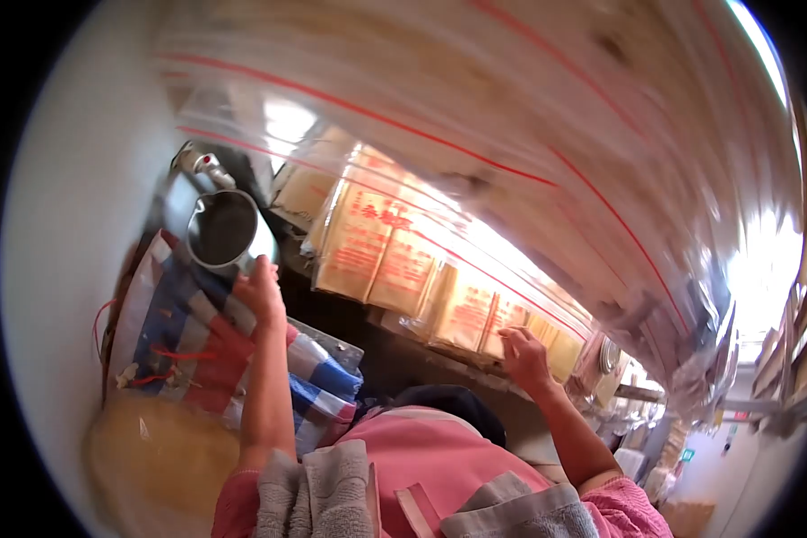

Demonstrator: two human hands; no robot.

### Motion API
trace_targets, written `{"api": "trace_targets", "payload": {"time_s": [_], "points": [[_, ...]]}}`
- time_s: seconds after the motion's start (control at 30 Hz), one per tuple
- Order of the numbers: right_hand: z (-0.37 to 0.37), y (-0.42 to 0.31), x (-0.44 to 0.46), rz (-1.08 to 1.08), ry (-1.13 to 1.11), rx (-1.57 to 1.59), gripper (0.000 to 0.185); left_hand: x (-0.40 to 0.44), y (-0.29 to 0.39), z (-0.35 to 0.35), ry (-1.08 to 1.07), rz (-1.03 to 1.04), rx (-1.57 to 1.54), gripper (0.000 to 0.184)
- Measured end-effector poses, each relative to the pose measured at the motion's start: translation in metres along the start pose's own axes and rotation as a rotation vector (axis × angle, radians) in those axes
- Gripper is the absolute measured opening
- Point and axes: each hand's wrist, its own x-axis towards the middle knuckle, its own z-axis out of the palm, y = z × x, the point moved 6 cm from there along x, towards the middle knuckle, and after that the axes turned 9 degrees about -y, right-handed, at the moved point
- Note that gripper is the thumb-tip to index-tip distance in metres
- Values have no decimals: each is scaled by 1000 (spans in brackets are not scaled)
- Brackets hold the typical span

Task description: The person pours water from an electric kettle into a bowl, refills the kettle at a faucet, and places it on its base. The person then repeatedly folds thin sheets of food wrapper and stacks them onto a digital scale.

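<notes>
My left hand (260, 293) is closed on a metal pitcher (262, 240) with a pouring lip, gripping it at the side nearest me. The pitcher's mouth faces up, and its inside looks dark; I cannot make out any contents. Just beyond its rim is a metal tap (208, 167) with a red dot. My right hand (526, 355) is raised in front of the packages, its fingers loosely bent and apart, with nothing visible in them. Close to those fingers are yellowish packages (368, 238) with red print, behind clear plastic.
Large clear plastic bags with red stripes (475, 134) hang across the top of the view. A checked blue, white and red cloth or bag (184, 309) lies at the left, above a yellowish round shape (166, 457). A pale wall (72, 224) borders the left side.
</notes>
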Motion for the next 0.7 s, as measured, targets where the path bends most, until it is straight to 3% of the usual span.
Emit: {"api": "trace_targets", "payload": {"time_s": [0.13, 0.17, 0.23, 0.27, 0.33, 0.37, 0.47, 0.53, 0.57, 0.63, 0.67, 0.7], "points": [[-37, 80, -46, 171, 292, -208, 11, -29, 33, 4, 10, 79, 7, 25], [-46, 99, -61, 215, 359, -318, 11, -30, 41, -1, -4, 105, 148, 28], [-60, 141, -83, 519, 245, -437, 14, -40, 48, -5, -38, 117, 10, 28], [-67, 162, -96, 664, 163, -503, 16, -72, 82, 1, -92, 87, 93, 23], [-62, 226, -123, 753, 293, -524, 18, -98, 98, -6, -219, 46, 167, 22], [-61, 250, -132, 734, 375, -566, 19, -131, 125, 1, -377, 34, 204, 20], [-54, 317, -150, 682, 533, -562, 21, -187, 145, -7, -421, 108, 414, 15], [-43, 359, -154, 707, 497, -133, 24, -229, 155, 0, -526, 72, 490, 19], [-38, 364, -157, 582, 544, -238, 23, -252, 158, 7, -590, 46, 524, 21], [-51, 343, -162, 554, 521, -537, 23, -303, 165, 26, -751, -25, 617, 26], [-48, 361, -160, 696, 290, -587, 25, -329, 167, 34, -829, -72, 679, 29], [-73, 338, -173, 569, 474, -668, 26, -358, 166, 43, -900, -122, 743, 31]]}}
